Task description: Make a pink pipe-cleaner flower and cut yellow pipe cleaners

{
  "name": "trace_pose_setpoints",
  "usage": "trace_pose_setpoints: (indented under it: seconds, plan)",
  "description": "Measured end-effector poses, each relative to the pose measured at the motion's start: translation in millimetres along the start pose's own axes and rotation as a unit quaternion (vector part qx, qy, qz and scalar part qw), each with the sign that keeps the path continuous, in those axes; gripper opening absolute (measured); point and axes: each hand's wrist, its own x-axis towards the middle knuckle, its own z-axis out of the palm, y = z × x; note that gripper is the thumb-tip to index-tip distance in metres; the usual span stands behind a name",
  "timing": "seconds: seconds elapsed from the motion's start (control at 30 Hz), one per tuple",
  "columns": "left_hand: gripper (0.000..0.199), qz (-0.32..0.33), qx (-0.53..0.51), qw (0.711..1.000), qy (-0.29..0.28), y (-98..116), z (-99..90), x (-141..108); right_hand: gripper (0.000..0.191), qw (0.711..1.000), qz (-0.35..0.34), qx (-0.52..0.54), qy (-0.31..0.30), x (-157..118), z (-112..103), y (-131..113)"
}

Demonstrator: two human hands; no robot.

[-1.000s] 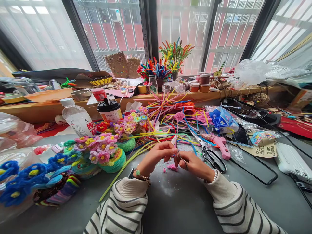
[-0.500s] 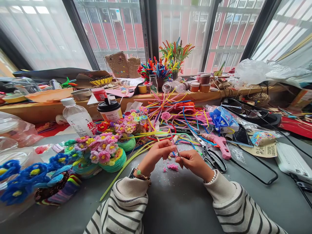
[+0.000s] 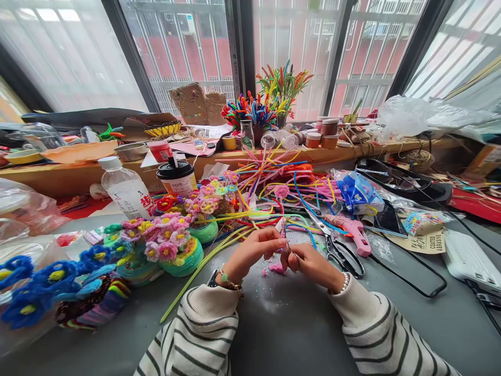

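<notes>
My left hand (image 3: 255, 251) pinches a thin stem that rises to a fuzzy pink flower (image 3: 281, 191). Close beside it, my right hand (image 3: 313, 265) is closed on small scissors (image 3: 288, 247), their blades upright against the stem and mostly hidden by the fingers. Under the hands, pink fluff (image 3: 277, 268) and fine glitter lie on the grey table (image 3: 282, 334). Large silver scissors (image 3: 332, 243) with dark handles rest just right of my right hand, beside a pink glue gun (image 3: 354, 235).
Finished pink flowers (image 3: 168, 237) and blue flowers (image 3: 55, 277) stand at the left, near a plastic bottle (image 3: 125, 190) and a lidded cup (image 3: 177, 178). Behind the hands spreads a heap of pipe cleaners (image 3: 270, 172). A white device (image 3: 472, 261) with cables lies at the right.
The pink flower has shifted right and slightly down. Both hands have moved a little, and the small scissors now sit closer to the stem, with my right hand nearer to my left.
</notes>
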Motion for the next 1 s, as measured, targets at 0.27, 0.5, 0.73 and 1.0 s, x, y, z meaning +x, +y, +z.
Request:
trace_pose_setpoints:
  seconds: [0.27, 0.5, 0.73, 1.0]
  plan:
    - [0.020, 0.000, 0.002, 1.000, 0.002, 0.8, -0.7, 0.0, 0.059, 0.997, 0.030, -0.041, 0.056, 1.0, 0.3, 5.4]
    - [0.022, 0.003, -0.011, 1.000, 0.019, -0.4, -0.1, 0.7, 0.054, 0.995, 0.030, -0.057, 0.078, 0.9, 0.3, 4.9]
    - [0.021, 0.014, -0.009, 1.000, 0.024, -0.5, -0.2, 1.3, 0.053, 0.995, 0.043, -0.045, 0.075, 1.0, 0.5, 3.6]
    - [0.019, -0.004, 0.017, 1.000, -0.004, 1.7, 0.2, -0.2, 0.059, 0.999, 0.011, -0.029, 0.034, 1.3, 0.8, 4.9]
